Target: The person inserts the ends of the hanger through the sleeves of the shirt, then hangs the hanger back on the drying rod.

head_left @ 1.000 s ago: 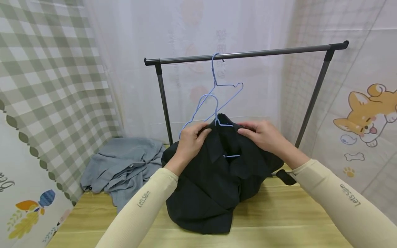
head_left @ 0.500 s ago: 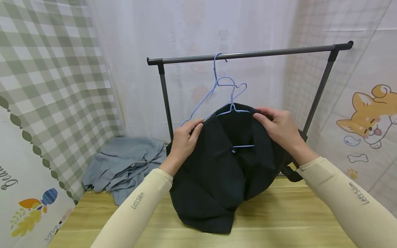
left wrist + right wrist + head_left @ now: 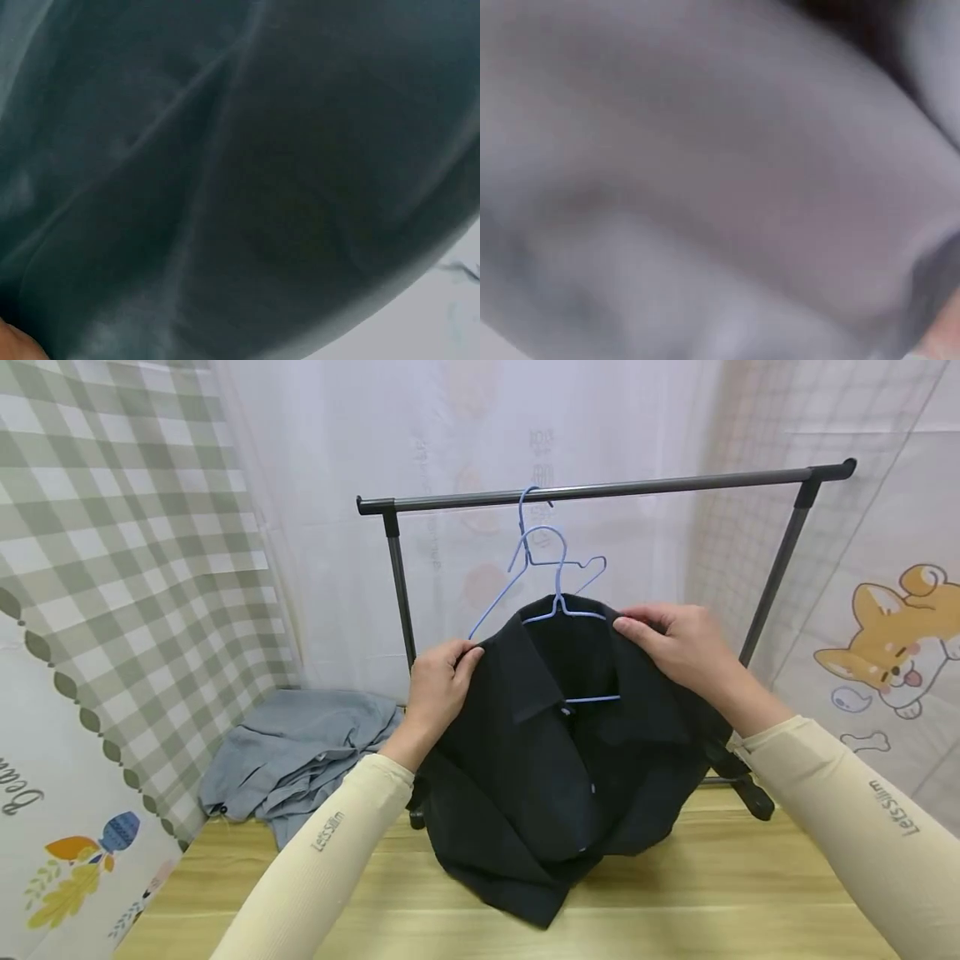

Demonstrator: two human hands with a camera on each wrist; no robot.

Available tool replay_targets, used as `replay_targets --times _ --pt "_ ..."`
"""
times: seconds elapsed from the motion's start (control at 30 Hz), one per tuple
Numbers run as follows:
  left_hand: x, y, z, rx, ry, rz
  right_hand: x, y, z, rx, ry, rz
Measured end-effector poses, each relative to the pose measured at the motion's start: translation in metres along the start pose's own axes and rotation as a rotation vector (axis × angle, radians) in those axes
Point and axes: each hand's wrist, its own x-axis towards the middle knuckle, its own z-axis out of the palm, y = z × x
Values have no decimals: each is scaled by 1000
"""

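Note:
A black collared shirt is held up in front of the rack, with a blue wire hanger inside it. The hanger's hook rises out of the collar and its lower bar crosses the open neck. My left hand pinches the shirt at the shoulder on the left. On the other side my right hand pinches the cloth beside the collar. Dark cloth fills most of the left wrist view, a fingertip at its lower corner. In the right wrist view the cloth is blurred and close.
Behind the shirt stands a clothes rack with a dark rail. A second blue hanger hangs from that rail. A crumpled grey-blue garment lies at the left on the wooden tabletop. Checked and printed curtains surround the table.
Both hands have moved apart and upward, spreading the shirt's shoulders. The shirt and its hanger have risen and shifted right, the hook now overlapping the second hanger.

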Motion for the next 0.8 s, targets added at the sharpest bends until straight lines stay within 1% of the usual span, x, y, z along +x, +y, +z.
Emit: replay_targets --times 0.1,0.13,0.17,0.2,0.23,0.27,0.33,0.43,0.47,0.5,0.53,0.57,0.63,0.7,0.73,0.77,0.8 --pt "1 -12 -1 68 35 -17 -5 13 0 2 -182 100" --pt "2 -15 -2 87 48 -28 -5 16 -1 3 -220 122" --pt "5 -16 -5 98 63 -37 -5 19 -3 -5 -237 132" --pt "8 -17 -7 105 76 -46 -4 20 -5 -8 -234 145" --pt "13 -17 -9 108 90 -52 -2 21 -6 -5 -212 157" --pt "18 -16 -12 107 107 -52 0 20 -9 -8 -166 166" --pt "31 -11 -18 92 148 -31 6 16 -13 -4 -25 177" --pt "51 -2 -25 65 225 36 15 8 -22 5 204 170" --pt "56 0 -28 58 246 57 18 7 -24 9 264 172" --pt "60 2 -31 55 264 74 20 7 -27 28 299 179" --pt "63 3 -33 57 277 84 21 8 -30 57 302 198" --pt "65 2 -35 61 285 87 20 11 -33 88 276 225" --pt "64 -1 -38 69 288 70 17 20 -40 123 156 306" --pt "61 -8 -40 91 282 44 12 29 -45 136 33 382" --pt "59 -10 -41 100 279 32 11 32 -47 134 12 407" --pt "58 -13 -42 103 277 22 9 33 -49 119 29 414" --pt "57 -14 -43 99 277 18 10 33 -50 90 101 401"
